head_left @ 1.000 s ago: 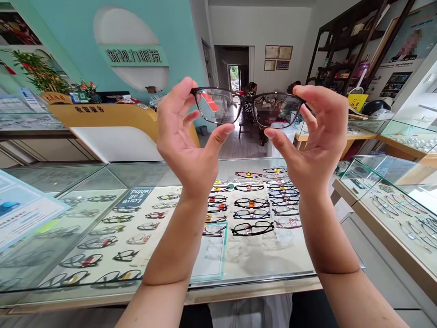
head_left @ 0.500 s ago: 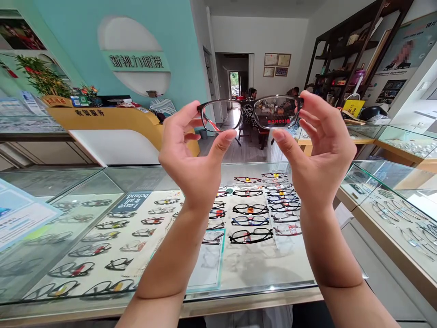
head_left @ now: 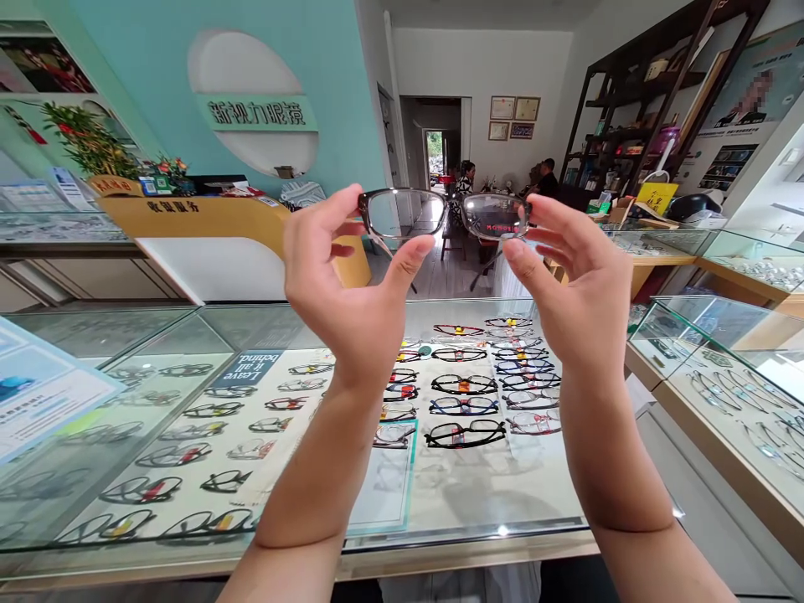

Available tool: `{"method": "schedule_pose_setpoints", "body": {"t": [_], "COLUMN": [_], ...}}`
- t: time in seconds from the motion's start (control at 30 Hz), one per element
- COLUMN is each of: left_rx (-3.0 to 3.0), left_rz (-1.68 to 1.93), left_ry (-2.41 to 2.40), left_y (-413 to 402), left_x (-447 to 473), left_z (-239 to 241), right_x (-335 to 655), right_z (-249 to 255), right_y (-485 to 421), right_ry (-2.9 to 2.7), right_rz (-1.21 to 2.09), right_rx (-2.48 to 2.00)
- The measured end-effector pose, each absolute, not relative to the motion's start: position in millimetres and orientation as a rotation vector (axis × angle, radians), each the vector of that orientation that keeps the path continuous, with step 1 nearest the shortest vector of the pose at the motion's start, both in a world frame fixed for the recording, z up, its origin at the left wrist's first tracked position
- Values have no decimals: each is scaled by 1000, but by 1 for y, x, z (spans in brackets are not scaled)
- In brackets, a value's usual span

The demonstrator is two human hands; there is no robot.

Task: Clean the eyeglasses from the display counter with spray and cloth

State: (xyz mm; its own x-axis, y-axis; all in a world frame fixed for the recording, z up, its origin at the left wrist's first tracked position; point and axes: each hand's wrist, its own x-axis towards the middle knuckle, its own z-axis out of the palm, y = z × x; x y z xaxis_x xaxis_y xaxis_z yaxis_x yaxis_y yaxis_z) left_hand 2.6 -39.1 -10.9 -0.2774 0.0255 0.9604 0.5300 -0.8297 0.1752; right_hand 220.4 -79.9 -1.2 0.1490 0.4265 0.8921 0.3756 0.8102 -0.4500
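Observation:
A pair of dark-framed eyeglasses (head_left: 453, 200) is held up level, above the glass display counter (head_left: 458, 543). My left hand (head_left: 352, 276) pinches its left end near the hinge, thumb below and fingers at the corner. At the other end, my right hand (head_left: 571, 280) grips the right corner in a similar way. Red lettering shows on the right lens. The temples point away from me and are partly hidden behind the lenses and fingers. Under the counter glass lie rows of eyeglasses (head_left: 465, 433), partly covered by my forearms.
A printed sheet (head_left: 47, 389) stands at the counter's left. Another glass case (head_left: 741, 394) with frames is on the right. Behind are a yellow and white reception desk (head_left: 207, 234), dark shelves (head_left: 628, 117), and people seated at the back, one in dark clothes (head_left: 548, 182).
The eyeglasses have turned and tilted slightly, with their right end shifting left and a little down. My right hand has moved left with it. Both hands keep their hold.

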Motion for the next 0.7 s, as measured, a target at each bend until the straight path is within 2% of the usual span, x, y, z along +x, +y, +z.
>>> {"method": "schedule_pose_setpoints", "body": {"t": [0.3, 0.53, 0.7], "left_rx": [-1676, -1837, -1842], "left_rz": [-2156, -2261, -2196], "left_ry": [-804, -739, -731], "left_y": [-56, -24, -10], "left_x": [4, -6, -10], "left_z": [-6, -10, -13], "right_x": [231, 222, 222], "right_z": [-10, -4, -6], "right_y": [-58, -69, -65], "right_ry": [-1557, -1478, -1511], "right_rz": [215, -13, -86], "right_rx": [-677, -648, -673]}}
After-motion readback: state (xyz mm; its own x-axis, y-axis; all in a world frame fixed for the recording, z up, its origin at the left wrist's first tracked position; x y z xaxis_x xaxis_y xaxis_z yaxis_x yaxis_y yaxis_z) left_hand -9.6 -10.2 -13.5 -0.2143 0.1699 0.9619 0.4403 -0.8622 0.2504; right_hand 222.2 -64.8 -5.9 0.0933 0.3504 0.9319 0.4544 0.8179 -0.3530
